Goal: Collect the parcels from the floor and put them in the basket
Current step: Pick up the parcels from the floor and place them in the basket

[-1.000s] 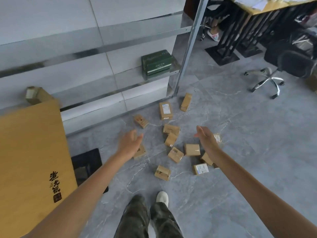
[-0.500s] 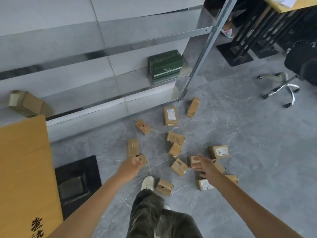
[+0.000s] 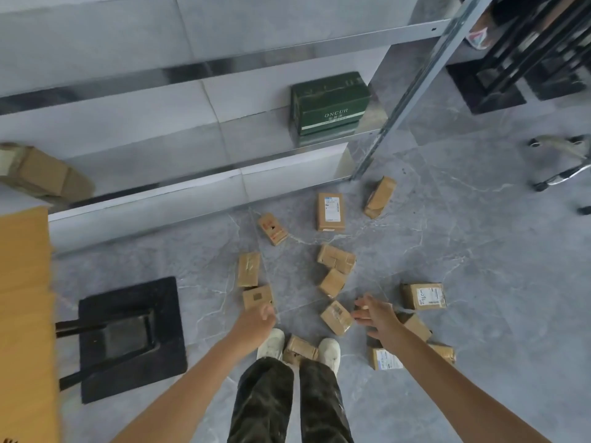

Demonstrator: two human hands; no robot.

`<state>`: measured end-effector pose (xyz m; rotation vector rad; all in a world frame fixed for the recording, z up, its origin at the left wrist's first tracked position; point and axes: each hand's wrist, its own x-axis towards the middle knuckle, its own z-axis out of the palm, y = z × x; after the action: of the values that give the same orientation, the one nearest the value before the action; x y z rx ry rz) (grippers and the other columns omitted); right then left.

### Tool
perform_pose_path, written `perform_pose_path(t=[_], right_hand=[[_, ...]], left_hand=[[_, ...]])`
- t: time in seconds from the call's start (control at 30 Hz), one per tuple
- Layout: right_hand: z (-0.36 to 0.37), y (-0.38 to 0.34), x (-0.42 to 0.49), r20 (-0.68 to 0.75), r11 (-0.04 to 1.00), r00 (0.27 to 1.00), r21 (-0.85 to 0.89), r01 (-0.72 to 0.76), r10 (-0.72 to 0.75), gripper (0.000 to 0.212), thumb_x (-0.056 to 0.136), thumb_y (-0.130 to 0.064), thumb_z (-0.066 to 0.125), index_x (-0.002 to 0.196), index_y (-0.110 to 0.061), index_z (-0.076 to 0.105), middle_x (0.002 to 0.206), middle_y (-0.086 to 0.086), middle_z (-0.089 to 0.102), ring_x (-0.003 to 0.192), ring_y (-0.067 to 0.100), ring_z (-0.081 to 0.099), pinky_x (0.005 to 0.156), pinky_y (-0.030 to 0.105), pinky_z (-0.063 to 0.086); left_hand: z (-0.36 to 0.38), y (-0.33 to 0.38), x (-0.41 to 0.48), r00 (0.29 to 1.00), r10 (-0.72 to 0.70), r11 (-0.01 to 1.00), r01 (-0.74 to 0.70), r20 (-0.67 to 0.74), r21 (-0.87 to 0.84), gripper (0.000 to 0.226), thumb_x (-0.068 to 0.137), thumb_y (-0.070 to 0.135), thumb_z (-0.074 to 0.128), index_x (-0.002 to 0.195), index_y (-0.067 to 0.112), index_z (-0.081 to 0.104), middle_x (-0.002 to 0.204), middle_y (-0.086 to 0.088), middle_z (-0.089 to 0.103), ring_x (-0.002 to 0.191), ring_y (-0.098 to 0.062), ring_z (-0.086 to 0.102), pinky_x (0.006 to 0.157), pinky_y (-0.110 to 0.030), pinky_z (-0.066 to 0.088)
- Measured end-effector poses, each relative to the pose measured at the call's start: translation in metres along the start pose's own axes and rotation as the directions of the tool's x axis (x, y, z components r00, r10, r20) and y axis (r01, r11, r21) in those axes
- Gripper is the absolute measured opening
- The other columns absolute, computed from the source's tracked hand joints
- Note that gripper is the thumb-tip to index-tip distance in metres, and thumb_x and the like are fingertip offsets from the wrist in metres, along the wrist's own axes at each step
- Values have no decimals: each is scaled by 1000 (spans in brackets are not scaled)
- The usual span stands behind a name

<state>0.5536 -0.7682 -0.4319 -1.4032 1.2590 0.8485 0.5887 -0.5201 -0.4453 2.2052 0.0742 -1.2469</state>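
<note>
In the head view, our left hand (image 3: 256,319) sits at the near edge of a flat parcel (image 3: 257,296). Its fingers are hidden behind the knuckles, so we cannot tell whether they pinch it. Our right hand (image 3: 379,316) hovers with fingers spread, holding nothing, just beside a tilted parcel (image 3: 336,317). Other parcels lie scattered on the floor (image 3: 479,282); we see none in the black basket (image 3: 128,292) to our left. We could tread on the wedged parcel (image 3: 299,349) between our shoes (image 3: 329,350), and grabbing two at once risks a drop.
</note>
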Motion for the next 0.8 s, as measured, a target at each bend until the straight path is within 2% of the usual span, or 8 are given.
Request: perform_pose_path(t=[0.1,0.17,0.2,0.3,0.4,0.5,0.67,0.8], right_hand=[[-7,-3,21,-3,997,998,23,70,-70,44,102,-32,31,122,0,53,128,18,58,122,34,52,103,46,36],[-13,-8,36,-13,994,994,29,110,-109,39,101,-32,34,115,-3,56,126,19,58,120,35,53,104,47,38],[-17,-13,46,-2,994,995,28,105,-105,38,102,-31,33,116,-4,56,128,18,57,121,34,52,105,46,37],[-33,-27,86,6,993,994,29,113,-114,42,104,-30,29,126,-1,50,131,17,55,124,34,49,109,44,33],[-45,-41,146,-50,989,988,29,147,-145,39,103,-28,34,127,-1,50,128,18,57,121,34,51,107,45,36],[-48,-52,235,-166,975,962,24,223,-216,35,101,-23,40,122,0,55,120,20,62,115,34,55,100,42,40],[-43,-69,427,-277,930,892,-17,366,-356,29,97,-17,45,117,-1,58,116,21,63,110,34,58,99,43,43],[-36,-94,582,-288,880,832,-120,460,-474,30,97,-20,45,118,-1,57,108,16,53,90,23,47,86,39,42]], left_hand=[[6,8,25,1000,-1,999,0,-20,-42,23,98,24,39,115,17,53,101,4,57,87,-6,49,72,-17,37],[6,18,48,999,11,996,-16,-52,-90,27,97,21,40,121,16,51,112,1,59,83,-2,52,66,-10,40],[6,23,61,997,17,995,-24,-69,-102,32,97,20,41,127,15,48,124,-3,56,90,-5,56,69,-10,42],[4,35,115,994,43,997,-49,-105,-52,41,96,21,42,136,14,39,138,-8,48,117,-21,52,86,-27,43],[8,44,188,992,71,997,-72,-104,-2,44,96,25,43,138,18,36,138,-7,47,105,-19,55,79,-26,41],[20,46,291,989,116,990,-108,-91,91,45,95,26,44,138,17,38,138,-8,48,107,-22,55,75,-24,41],[55,37,488,983,172,952,-148,-70,268,55,95,30,46,144,9,30,149,-10,35,135,-24,36,106,-26,30],[78,20,628,994,106,989,-103,-20,103,68,92,44,50,147,17,21,152,2,28,136,-17,33,107,-34,35]])
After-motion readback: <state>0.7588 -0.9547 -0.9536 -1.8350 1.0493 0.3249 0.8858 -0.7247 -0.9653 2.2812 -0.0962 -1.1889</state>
